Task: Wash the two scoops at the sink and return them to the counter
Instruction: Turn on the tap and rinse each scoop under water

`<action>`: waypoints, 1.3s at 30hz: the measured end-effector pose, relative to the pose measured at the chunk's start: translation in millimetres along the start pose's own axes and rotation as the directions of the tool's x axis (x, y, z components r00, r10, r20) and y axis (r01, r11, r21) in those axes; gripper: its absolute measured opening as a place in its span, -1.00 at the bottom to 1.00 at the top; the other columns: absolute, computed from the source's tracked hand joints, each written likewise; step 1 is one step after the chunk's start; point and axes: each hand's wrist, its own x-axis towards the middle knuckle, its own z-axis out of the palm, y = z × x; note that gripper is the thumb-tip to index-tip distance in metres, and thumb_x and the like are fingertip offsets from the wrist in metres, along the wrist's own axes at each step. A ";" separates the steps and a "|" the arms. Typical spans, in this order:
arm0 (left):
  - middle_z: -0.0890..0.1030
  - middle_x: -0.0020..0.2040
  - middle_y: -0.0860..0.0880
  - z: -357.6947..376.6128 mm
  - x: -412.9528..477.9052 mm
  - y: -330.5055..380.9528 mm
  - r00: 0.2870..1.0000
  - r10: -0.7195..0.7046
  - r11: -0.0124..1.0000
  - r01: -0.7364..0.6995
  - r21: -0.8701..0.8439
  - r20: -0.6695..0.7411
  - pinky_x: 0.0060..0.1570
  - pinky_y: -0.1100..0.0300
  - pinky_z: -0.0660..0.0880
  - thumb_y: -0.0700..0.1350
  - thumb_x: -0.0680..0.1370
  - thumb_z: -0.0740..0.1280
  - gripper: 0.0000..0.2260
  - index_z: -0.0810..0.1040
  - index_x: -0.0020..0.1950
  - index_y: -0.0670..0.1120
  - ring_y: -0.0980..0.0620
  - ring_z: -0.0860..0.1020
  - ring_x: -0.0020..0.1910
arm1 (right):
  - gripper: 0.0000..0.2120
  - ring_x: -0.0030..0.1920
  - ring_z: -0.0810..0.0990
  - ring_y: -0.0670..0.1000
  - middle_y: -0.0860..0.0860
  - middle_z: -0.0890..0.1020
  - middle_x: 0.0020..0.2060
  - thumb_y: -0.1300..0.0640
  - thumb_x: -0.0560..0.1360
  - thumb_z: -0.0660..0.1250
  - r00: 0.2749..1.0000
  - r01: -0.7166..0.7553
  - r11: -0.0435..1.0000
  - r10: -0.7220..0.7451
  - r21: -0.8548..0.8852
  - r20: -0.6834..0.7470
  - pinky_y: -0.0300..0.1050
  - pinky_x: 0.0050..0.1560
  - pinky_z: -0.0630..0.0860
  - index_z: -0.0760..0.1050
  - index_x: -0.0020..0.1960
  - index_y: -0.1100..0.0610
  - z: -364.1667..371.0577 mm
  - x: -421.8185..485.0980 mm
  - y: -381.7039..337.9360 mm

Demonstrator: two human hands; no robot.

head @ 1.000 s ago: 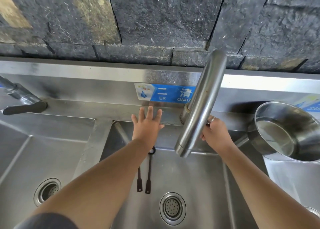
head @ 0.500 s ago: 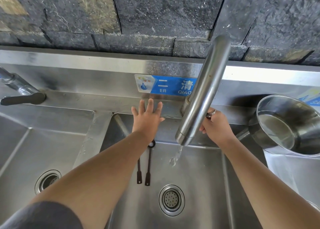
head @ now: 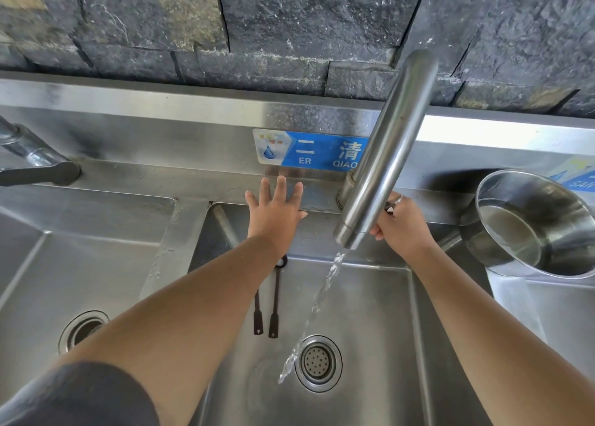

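Observation:
Two slim dark scoops (head: pixel 274 300) lie side by side on the floor of the middle sink basin (head: pixel 370 322), their heads partly hidden under my left forearm. My left hand (head: pixel 277 213) rests flat on the basin's back rim with its fingers spread and holds nothing. My right hand (head: pixel 402 229) is closed around the tap handle behind the steel spout (head: pixel 386 155); most of the handle is hidden. A stream of water (head: pixel 318 303) falls from the spout and lands just left of the drain (head: pixel 318 363), to the right of the scoops.
A steel pot (head: pixel 531 222) with water in it leans at the right edge of the basin. A second basin with its own drain (head: pixel 82 329) and tap (head: pixel 35 164) lies to the left. A blue label (head: pixel 315 151) sits on the steel backsplash below a dark stone wall.
Water began to run from the spout and now reaches the basin floor. My right hand stayed on the tap handle, my left hand on the rim, and the scoops lie still.

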 end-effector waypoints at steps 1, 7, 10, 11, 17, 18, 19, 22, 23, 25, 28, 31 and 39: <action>-0.06 0.61 -0.17 0.2 -0.8 -0.2 1.000 0.000 1.000 0.000 0.009 0.004 0.48 -0.35 0.02 0.00 0.60 0.29 -0.25 -0.15 0.60 -0.05 -0.31 -0.07 0.58 | -0.71 -0.50 0.61 -0.11 -0.07 0.65 -0.48 -0.19 0.23 0.15 1.000 -0.011 1.000 0.011 0.021 -0.017 -0.27 -0.42 0.56 0.58 -0.17 -0.24 1.2 -0.9 -1.4; -0.08 0.62 -0.17 -0.8 -0.7 -3.6 0.999 0.028 1.000 -0.029 0.013 0.015 0.48 -0.37 0.01 -0.16 0.62 0.24 -0.34 -0.05 0.61 -0.01 -0.33 -0.09 0.58 | -0.84 -0.51 0.60 -0.17 0.04 0.69 -0.22 0.13 0.47 0.28 0.992 -0.087 0.991 0.096 0.104 -0.080 -0.33 -0.43 0.51 0.56 -0.07 -0.11 9.1 -6.0 -2.7; -0.07 0.63 -0.12 0.7 -4.7 -9.8 0.999 0.051 0.998 -0.051 -0.046 -0.002 0.52 -0.29 0.01 -0.16 0.64 0.18 -0.40 -0.04 0.61 0.00 -0.26 -0.09 0.59 | -0.68 -0.44 0.62 -0.15 0.02 0.69 -0.07 0.14 0.50 0.33 0.977 -0.146 0.982 0.163 0.123 -0.141 -0.27 -0.39 0.56 0.53 0.25 0.05 13.0 -10.6 -2.2; -0.04 0.63 -0.11 1.3 -9.0 -13.3 0.998 0.063 0.994 -0.065 -0.084 -0.026 0.53 -0.24 0.01 -0.16 0.64 0.18 -0.42 0.01 0.61 -0.01 -0.22 -0.06 0.60 | -0.59 -0.39 0.65 -0.13 -0.04 0.66 -0.01 0.12 0.50 0.35 0.969 -0.157 0.978 0.179 0.137 -0.172 -0.20 -0.33 0.61 0.46 0.34 0.03 15.0 -14.6 -1.9; 0.41 0.47 -0.09 28.3 -55.8 -37.3 0.950 -0.125 0.836 -0.055 -0.546 -0.286 0.42 0.13 0.30 -0.36 0.55 0.20 -0.62 0.51 0.35 -0.19 -0.08 0.32 0.48 | -0.59 -0.09 0.66 0.21 -0.06 0.60 0.07 0.04 0.49 0.33 0.900 -0.086 0.973 0.169 0.216 -0.403 0.15 0.05 0.60 0.37 0.31 -0.06 43.8 -57.6 24.2; 0.45 0.44 -0.09 37.8 -63.8 -39.7 0.947 -0.161 0.824 -0.026 -0.566 -0.277 0.39 0.13 0.31 -0.37 0.55 0.19 -0.62 0.52 0.34 -0.19 -0.10 0.35 0.45 | -0.62 -0.11 0.65 0.21 -0.06 0.60 0.02 0.01 0.48 0.32 0.884 -0.082 0.972 0.173 0.220 -0.434 0.08 0.00 0.60 0.37 0.28 -0.06 52.8 -62.6 30.7; 0.49 0.40 -0.09 48.8 -71.7 -41.4 0.948 -0.192 0.811 0.009 -0.585 -0.252 0.36 0.13 0.33 -0.36 0.54 0.20 -0.62 0.53 0.33 -0.18 -0.11 0.39 0.41 | -0.64 -0.12 0.65 0.21 -0.08 0.60 -0.02 -0.02 0.48 0.33 0.877 -0.090 0.971 0.183 0.222 -0.445 0.01 -0.05 0.59 0.38 0.26 -0.05 62.9 -66.7 37.5; 0.59 0.27 -0.08 85.7 -91.9 -45.1 0.949 -0.293 0.756 0.157 -0.636 -0.113 0.30 0.11 0.42 -0.31 0.54 0.20 -0.64 0.55 0.30 -0.12 -0.08 0.50 0.28 | -0.70 -0.17 0.64 0.21 -0.09 0.59 -0.07 0.06 0.53 0.36 0.899 -0.156 0.955 0.243 0.252 -0.365 0.13 -0.10 0.62 0.40 0.23 -0.05 101.8 -75.6 58.7; 0.61 0.23 -0.09 99.0 -97.6 -45.6 0.950 -0.302 0.758 0.189 -0.624 -0.078 0.26 0.09 0.45 -0.31 0.54 0.19 -0.64 0.56 0.29 -0.11 -0.08 0.53 0.24 | -0.74 -0.17 0.66 0.20 -0.09 0.60 -0.09 0.09 0.54 0.36 0.908 -0.188 0.948 0.267 0.256 -0.324 0.16 -0.10 0.63 0.42 0.20 -0.05 114.8 -77.4 66.9; 0.63 0.14 -0.11 125.3 -105.7 -44.2 0.959 -0.281 0.783 0.216 -0.584 -0.022 0.16 0.07 0.46 -0.31 0.54 0.19 -0.65 0.58 0.25 -0.11 -0.11 0.55 0.17 | -0.84 -0.18 0.68 0.14 -0.03 0.65 -0.08 0.11 0.56 0.35 0.924 -0.259 0.941 0.307 0.216 -0.228 0.11 -0.13 0.66 0.48 0.12 -0.01 139.6 -77.4 81.4; 0.63 0.13 -0.10 157.7 -106.1 -42.5 0.935 -0.340 0.726 0.329 -0.604 0.100 0.13 0.07 0.46 -0.28 0.57 0.17 -0.67 0.57 0.26 -0.11 -0.11 0.56 0.16 | -0.93 -0.28 0.64 0.02 0.15 0.70 -0.11 0.19 0.57 0.33 0.937 -0.336 0.927 0.347 0.166 -0.040 -0.19 -0.31 0.59 0.55 0.04 0.13 177.6 -74.2 94.9; 0.68 0.04 -0.10 180.3 -97.9 -42.5 0.890 -0.407 0.661 0.442 -0.606 0.206 0.03 0.03 0.52 -0.22 0.58 0.17 -0.76 0.61 0.10 -0.11 -0.11 0.60 0.04 | -0.92 -0.38 0.56 0.02 0.13 0.66 -0.25 0.23 0.58 0.29 0.924 -0.377 0.921 0.367 0.099 0.106 -0.07 -0.29 0.55 0.53 -0.07 0.12 209.1 -66.2 101.2; 0.61 -0.18 -0.03 218.4 -82.9 -39.8 0.840 -0.423 0.600 0.540 -0.591 0.338 -0.20 0.09 0.50 -0.17 0.58 0.22 -0.86 0.56 -0.09 -0.09 -0.03 0.55 -0.20 | -0.87 -0.39 0.60 0.05 0.15 0.71 -0.29 0.14 0.54 0.30 0.848 -0.462 0.874 0.485 -0.151 0.214 0.06 -0.12 0.66 0.59 -0.05 0.18 256.0 -38.9 122.0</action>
